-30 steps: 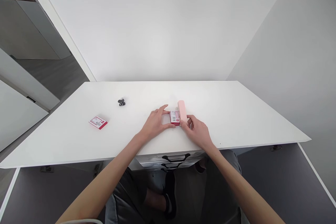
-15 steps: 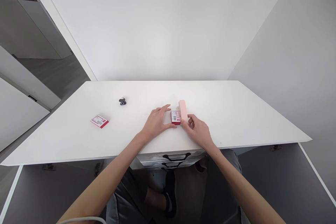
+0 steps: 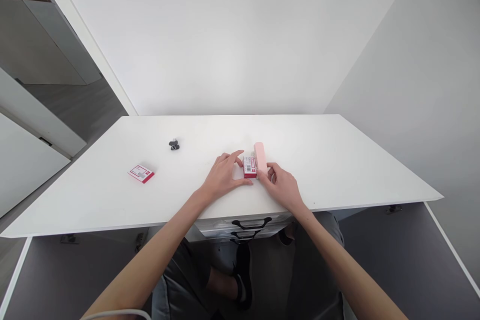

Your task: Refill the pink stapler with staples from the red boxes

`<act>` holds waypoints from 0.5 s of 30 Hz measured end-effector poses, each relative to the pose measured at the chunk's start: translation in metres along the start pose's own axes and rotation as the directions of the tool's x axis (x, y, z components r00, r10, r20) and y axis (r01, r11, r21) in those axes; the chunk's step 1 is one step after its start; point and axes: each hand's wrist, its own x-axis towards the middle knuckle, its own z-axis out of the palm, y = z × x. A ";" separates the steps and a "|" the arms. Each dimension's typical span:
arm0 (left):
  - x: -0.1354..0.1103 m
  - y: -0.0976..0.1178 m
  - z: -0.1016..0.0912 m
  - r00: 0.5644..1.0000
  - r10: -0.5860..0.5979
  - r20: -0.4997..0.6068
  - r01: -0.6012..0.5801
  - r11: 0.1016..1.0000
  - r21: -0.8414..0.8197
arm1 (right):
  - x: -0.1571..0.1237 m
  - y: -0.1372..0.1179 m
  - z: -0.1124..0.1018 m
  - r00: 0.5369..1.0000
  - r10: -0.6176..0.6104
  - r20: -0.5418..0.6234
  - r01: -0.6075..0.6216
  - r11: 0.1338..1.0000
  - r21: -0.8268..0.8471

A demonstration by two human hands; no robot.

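A small red-and-white box with a barcode label lies near the middle of the white tabletop. My left hand curves around its left side, thumb along the front edge and forefinger stretched past the back corner, the fingers spread apart. Right beside the box stands a long pink stapler, its far end pointing to the wall. My right hand grips the stapler's near end between thumb and curled fingers. A bit of metal or clear material shows between stapler and box, too small to make out.
Another red-and-white box lies on the left of the white tabletop. Behind it sits a small black item with a light metallic part. A wall rises along the back edge; drawers with black handles are below the front edge.
My left thumb and fingers have shifted slightly around the box, the thumb lying a little lower at its front. The right hand keeps its grip on the stapler. The view has shifted marginally.
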 end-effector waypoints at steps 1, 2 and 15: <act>0.000 0.001 0.000 1.000 -0.003 0.000 0.003 1.000 0.002 | 0.000 0.000 0.000 1.000 -0.001 0.000 0.001 1.000 0.000; -0.001 0.001 0.000 1.000 -0.005 -0.002 0.005 1.000 0.005 | 0.000 0.000 0.000 1.000 -0.002 0.000 0.002 1.000 0.000; -0.086 -0.042 -0.083 0.878 -0.133 -0.459 0.292 0.910 0.295 | -0.001 0.004 -0.001 0.997 0.052 -0.062 -0.040 0.984 0.171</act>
